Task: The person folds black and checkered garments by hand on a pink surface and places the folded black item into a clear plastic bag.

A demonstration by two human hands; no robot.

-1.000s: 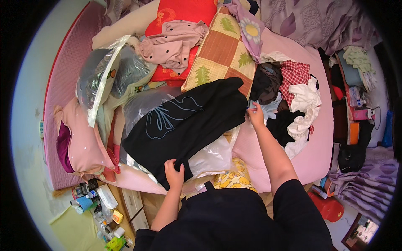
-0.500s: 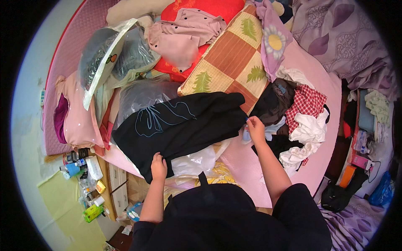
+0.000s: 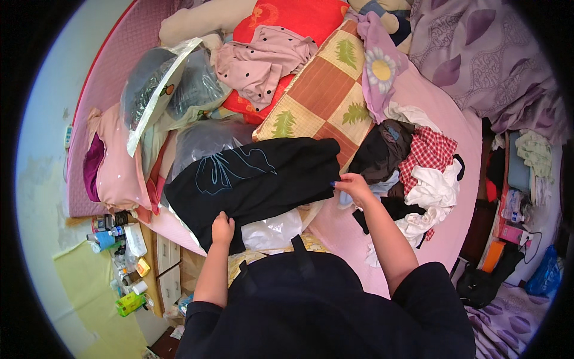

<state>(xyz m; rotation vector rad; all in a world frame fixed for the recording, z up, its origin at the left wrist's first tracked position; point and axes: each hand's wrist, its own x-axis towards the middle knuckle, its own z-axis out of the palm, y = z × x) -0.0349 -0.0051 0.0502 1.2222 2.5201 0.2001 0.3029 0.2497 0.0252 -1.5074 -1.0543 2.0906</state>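
A black top (image 3: 287,170) with a light-blue bow-like outline on its left part lies spread lengthwise in front of me, folded over. My left hand (image 3: 223,230) is closed on its near edge, beside a flap that hangs toward me. At the right end, my right hand (image 3: 356,188) pinches the top's edge between thumb and fingers. Under and behind the top show a clear plastic bag (image 3: 206,140) and a white plastic bag (image 3: 272,232). Right of my right hand is a heap of clothes, with a red checked garment (image 3: 427,154) and a white garment (image 3: 431,188).
Behind the top lies a checked pillow (image 3: 320,90), with a pink dotted garment (image 3: 260,60) and a red cushion (image 3: 287,21) beyond. A pink pillow (image 3: 116,167) stands left. Bottles and boxes crowd a cabinet (image 3: 156,269). Purple patterned fabric (image 3: 478,54) fills the far right.
My right hand has drawn the top's right end slightly left and toward me. The fabric there hangs straighter. My left hand keeps its hold, and the whole view has shifted a little.
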